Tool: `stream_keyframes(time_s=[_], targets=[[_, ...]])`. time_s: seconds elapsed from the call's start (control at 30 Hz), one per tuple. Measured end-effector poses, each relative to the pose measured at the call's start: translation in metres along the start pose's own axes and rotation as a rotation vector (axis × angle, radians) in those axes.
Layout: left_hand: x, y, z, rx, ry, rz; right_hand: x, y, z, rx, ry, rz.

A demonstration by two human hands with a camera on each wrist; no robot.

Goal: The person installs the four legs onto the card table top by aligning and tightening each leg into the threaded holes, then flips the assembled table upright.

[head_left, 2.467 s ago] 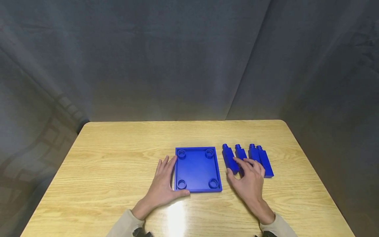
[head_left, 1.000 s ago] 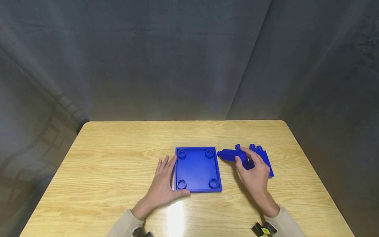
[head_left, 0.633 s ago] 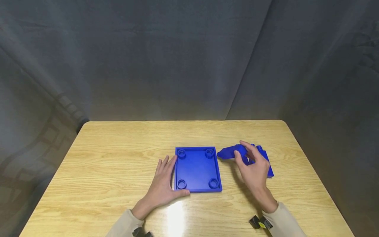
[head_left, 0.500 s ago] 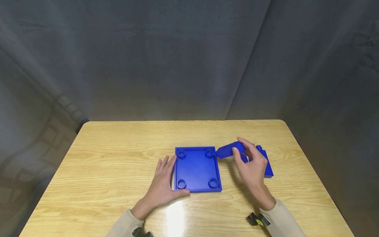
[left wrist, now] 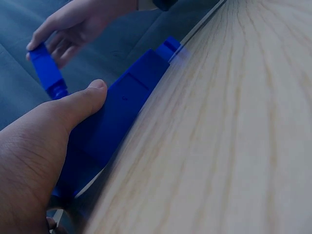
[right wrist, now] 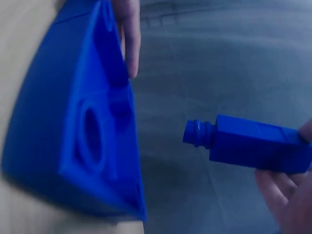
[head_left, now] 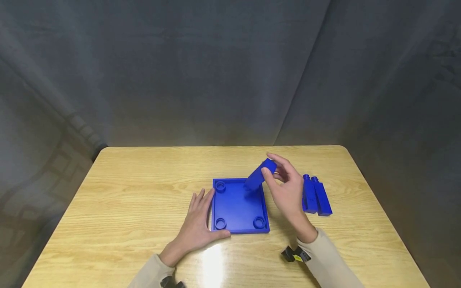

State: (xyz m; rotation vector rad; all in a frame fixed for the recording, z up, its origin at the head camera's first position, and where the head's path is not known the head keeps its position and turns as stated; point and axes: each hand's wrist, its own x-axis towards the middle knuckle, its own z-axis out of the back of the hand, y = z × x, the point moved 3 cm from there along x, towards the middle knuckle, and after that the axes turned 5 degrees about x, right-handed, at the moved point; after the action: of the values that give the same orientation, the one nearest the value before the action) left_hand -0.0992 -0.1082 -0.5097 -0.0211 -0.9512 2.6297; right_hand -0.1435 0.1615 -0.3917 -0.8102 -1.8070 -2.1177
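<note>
Pinched in the right hand [head_left: 286,186], a square-sided blue post [head_left: 260,175] swings, tilted, from beside the square panel [head_left: 237,208] to its far-right corner, bringing the ridged neck [right wrist: 199,133] near it; the left hand [head_left: 196,226], fingers extended, touches the panel's left edge.

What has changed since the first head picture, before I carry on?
The right hand now grips the blue post that lay leftmost, and has lifted it leftward over the far right corner of the blue tray, ridged neck angled down. The tray, the left hand against it and the two rightmost posts stayed put.
</note>
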Motion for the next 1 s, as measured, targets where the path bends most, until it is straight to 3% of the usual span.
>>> stream_keyframes(time_s=[0.4, 0.73, 1.0], targets=[[0.001, 0.0, 0.0, -0.008, -0.013, -0.019, 0.018, 0.011, -0.045, 0.127, 0.112, -0.061], [0.001, 0.0, 0.001, -0.002, -0.019, -0.026, 0.02, 0.004, -0.073, 0.039, 0.21, -0.071], [0.0, 0.0, 0.0, -0.003, -0.019, -0.02, 0.012, -0.008, -0.086, 0.03, 0.271, -0.078]])
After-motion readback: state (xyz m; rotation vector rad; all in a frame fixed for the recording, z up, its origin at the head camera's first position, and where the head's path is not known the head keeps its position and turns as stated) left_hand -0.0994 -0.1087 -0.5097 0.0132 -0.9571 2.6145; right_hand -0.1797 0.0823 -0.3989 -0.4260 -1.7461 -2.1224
